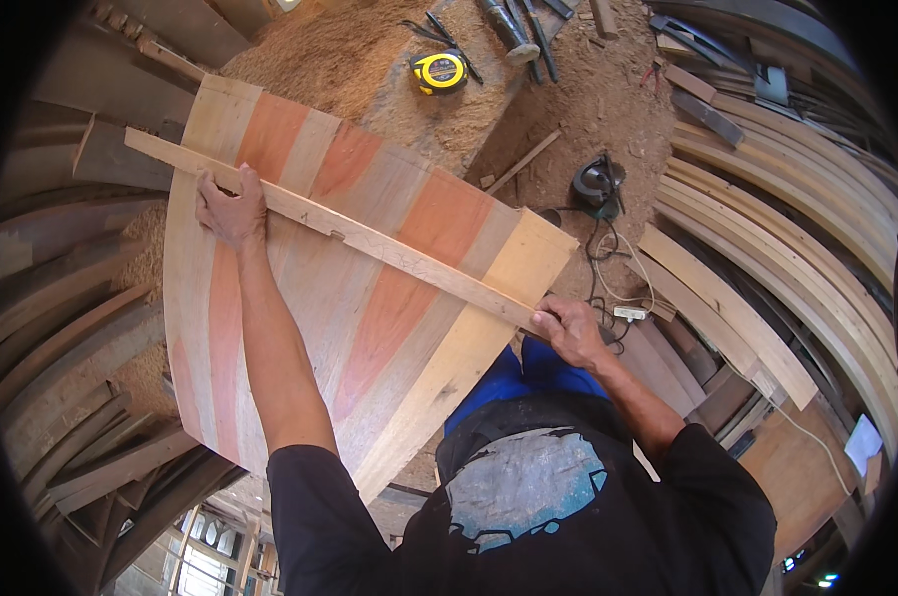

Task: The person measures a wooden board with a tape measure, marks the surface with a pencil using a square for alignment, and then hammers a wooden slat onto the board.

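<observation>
You've got sawdust on the floor ahead. Planks line your right, boards your left. Bright window at the lower left of your view.

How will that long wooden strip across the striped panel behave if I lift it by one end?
The long wooden strip is likely fairly stiff, showing little bend between left hand and right hand. It's probably light for its length, being narrow. Its far-left end overhangs the striped panel, so lifting one end may make it swing.

Your striped panel looked smooth, matt wood; your strip, bare wood; tape measure, plastic; your shirt, matt cloth.
</observation>
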Demonstrator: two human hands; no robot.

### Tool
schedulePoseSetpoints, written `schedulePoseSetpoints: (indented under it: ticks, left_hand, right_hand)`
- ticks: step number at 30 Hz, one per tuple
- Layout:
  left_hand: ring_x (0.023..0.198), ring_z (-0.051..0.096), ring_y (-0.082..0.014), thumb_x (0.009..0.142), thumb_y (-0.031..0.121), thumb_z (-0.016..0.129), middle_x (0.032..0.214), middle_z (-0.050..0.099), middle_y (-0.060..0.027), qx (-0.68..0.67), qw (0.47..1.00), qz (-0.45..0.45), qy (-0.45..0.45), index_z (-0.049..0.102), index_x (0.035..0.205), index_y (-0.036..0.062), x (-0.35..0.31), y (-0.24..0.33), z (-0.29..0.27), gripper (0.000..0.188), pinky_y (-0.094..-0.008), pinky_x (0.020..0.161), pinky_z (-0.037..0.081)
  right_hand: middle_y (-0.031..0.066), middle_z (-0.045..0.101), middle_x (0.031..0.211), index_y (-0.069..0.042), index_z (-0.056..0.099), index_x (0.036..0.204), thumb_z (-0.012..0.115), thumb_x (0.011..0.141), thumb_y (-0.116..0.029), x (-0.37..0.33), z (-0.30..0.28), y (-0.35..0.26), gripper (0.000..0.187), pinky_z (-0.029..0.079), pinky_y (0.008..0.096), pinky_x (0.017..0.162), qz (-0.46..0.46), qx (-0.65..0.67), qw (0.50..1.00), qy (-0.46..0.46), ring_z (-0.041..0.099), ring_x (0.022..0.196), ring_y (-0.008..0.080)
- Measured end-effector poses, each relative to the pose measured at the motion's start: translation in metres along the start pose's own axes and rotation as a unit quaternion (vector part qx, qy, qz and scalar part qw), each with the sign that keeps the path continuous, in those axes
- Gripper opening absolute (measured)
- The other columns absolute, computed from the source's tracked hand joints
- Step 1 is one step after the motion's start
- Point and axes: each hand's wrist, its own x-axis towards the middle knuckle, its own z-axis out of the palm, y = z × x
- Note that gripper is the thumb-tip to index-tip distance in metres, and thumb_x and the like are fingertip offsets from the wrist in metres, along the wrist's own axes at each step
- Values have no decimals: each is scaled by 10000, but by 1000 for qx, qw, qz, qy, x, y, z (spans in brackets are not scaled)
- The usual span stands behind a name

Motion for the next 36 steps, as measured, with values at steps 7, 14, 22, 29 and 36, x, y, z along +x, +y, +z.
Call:
schedulePoseSetpoints:
  ticks: [7,14,22,29,36]
  left_hand:
    - [1489,332,-404,849,567,700,1575,448,-240,-1,1000,1,-4,471,1509,70,0,2,-1,858,-566,1238,179]
    - [1481,345,-403,848,576,695,1569,455,-241,11,1000,-1,-3,476,1509,73,0,1,-1,859,-567,1234,191]
    - [1487,339,-398,848,583,693,1566,457,-239,14,1000,1,1,489,1501,66,1,-1,1,858,-564,1236,194]
    - [1496,330,-394,853,584,690,1570,457,-227,3,1000,4,-2,475,1513,65,0,1,-2,867,-559,1238,191]
    - [1483,341,-408,863,580,686,1554,471,-225,19,1000,7,2,476,1510,71,1,5,-2,850,-562,1231,213]
  right_hand:
    - [193,706,833,-15,727,1005,688,935,-184,-1,1,6,187,524,415,690,9,31,999,-7,701,749,317]
    - [184,711,836,-22,731,995,684,942,-194,0,-2,3,186,523,414,692,2,23,1000,-13,703,750,307]
    - [187,707,826,-24,727,979,685,929,-202,1,1,5,189,527,432,698,4,-2,1000,-5,702,757,331]
    - [196,702,817,-17,720,960,672,923,-191,2,-1,2,184,526,439,704,16,15,1000,-10,698,762,344]
    - [201,693,819,-15,715,952,671,920,-195,6,-1,6,188,516,451,699,-2,-9,1000,1,688,765,351]
